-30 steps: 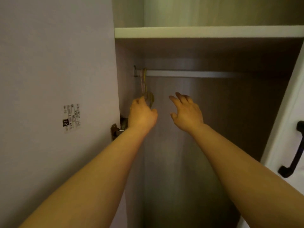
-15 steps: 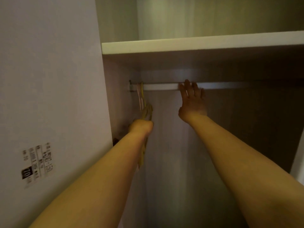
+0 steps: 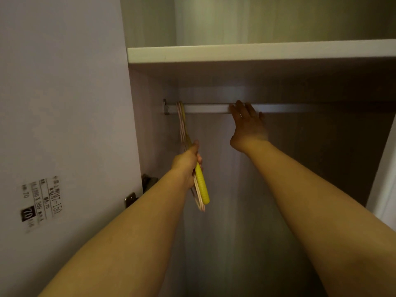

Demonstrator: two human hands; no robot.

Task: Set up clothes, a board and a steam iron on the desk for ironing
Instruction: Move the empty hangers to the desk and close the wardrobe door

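Yellow hanger (image 3: pixel 202 185) in closed left fingers (image 3: pixel 198 156)

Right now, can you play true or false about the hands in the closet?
1. The left hand grips the hangers. True.
2. The right hand holds a shirt. False: it rests on the rail, holding nothing.
3. The hangers hook over the rail near its left end. True.
4. Clothes fill the rail. False: only the hangers hang there.
5. A label sits on the open door. True.
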